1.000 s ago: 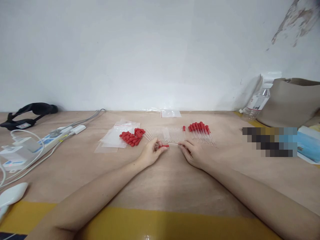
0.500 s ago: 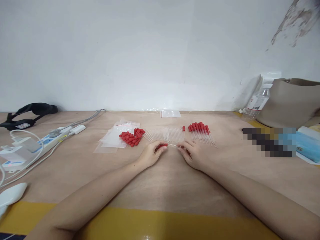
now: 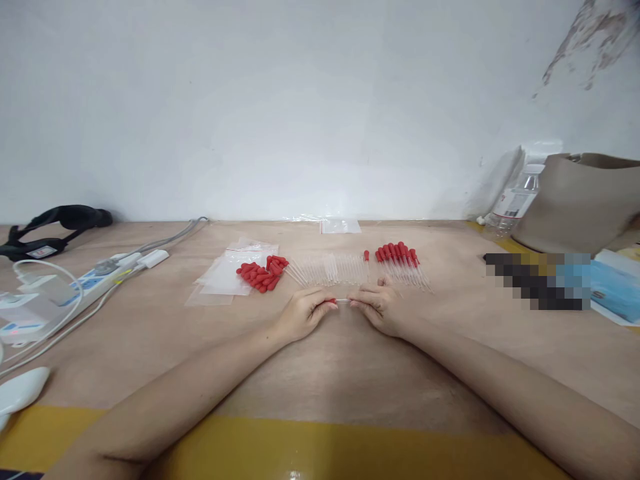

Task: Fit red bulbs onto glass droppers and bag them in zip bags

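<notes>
Wall (image 3: 300,100): a smooth, matt white face is being shown across the far side, with flaking at its upper right.
Table (image 3: 340,373): a flat, pale brown, papery top is being edged by a glossy yellow band (image 3: 325,447) on the near side.
Beige bag (image 3: 585,200): a soft, rounded sack is being kept far right, a clear water bottle (image 3: 510,200) just left of it.
Power strip (image 3: 100,277): a long white plastic bar is being trailed by grey cables at the left.
Zip bags (image 3: 225,280): thin, glossy clear sheets are being kept left of centre.
Bare tubes (image 3: 333,269): slim clear rods are being kept in a row just beyond the hands.
Finished droppers (image 3: 400,261): red-capped tubes are being kept right of that row.
Loose bulbs (image 3: 261,273): small rubbery red caps are being heaped beside the bags.
Left hand (image 3: 300,313): it is being closed narrowly on a red bulb (image 3: 332,301).
Right hand (image 3: 380,308): it is being closed in a pinch on a clear tube (image 3: 342,301).
Clear tube: it is being held level between both hands, low over the table's centre, its left end at the bulb.
</notes>
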`<control>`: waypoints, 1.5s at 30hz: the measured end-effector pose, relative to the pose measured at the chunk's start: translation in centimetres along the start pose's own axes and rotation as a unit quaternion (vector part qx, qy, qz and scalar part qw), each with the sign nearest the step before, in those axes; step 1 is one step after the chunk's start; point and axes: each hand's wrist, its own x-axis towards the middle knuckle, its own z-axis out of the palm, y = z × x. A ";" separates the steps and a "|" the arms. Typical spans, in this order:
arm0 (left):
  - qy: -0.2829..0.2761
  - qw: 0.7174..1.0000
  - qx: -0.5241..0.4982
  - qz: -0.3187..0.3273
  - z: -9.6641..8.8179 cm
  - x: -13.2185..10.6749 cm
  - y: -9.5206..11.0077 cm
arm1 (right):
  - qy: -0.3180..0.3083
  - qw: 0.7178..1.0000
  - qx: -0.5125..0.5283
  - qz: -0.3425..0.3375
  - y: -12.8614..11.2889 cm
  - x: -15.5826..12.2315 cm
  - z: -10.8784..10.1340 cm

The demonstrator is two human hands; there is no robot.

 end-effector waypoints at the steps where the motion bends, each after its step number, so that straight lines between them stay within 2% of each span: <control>1: -0.010 1.000 0.007 0.006 0.0 -0.1 -0.1 | -0.007 1.000 -0.004 -0.009 0.1 0.0 -0.1; 5: -0.047 0.998 0.029 0.024 0.2 -0.2 -0.2 | -0.026 0.998 -0.049 -0.023 0.2 -0.1 -0.3; 11: -0.044 0.996 0.080 -0.016 0.2 0.3 -0.2 | -0.025 0.994 -0.102 -0.010 -1.0 0.3 -0.3; 18: -0.017 0.998 -0.032 -0.056 -0.1 0.5 -0.7 | -0.051 0.997 -0.064 0.014 -1.3 0.8 -1.5; 21: -0.039 0.996 -0.052 -0.064 -0.1 0.3 -0.9 | -0.059 0.996 -0.062 0.006 -1.2 0.7 -1.6; 27: -0.039 0.997 -0.063 -0.037 0.4 0.0 -1.3 | -0.040 0.999 -0.019 -0.010 -0.7 0.3 -0.6; 32: -0.062 0.996 -0.068 -0.015 0.6 -0.3 -1.0 | -0.036 0.998 0.047 -0.018 -0.6 0.0 0.1; 39: -0.055 0.998 -0.017 0.010 0.7 -0.3 -0.6 | -0.069 0.989 0.126 0.046 -1.8 0.4 -0.1; 45: -0.036 0.998 0.008 0.045 0.7 -0.2 -0.8 | -0.106 0.975 0.170 0.094 -1.8 0.8 0.2</control>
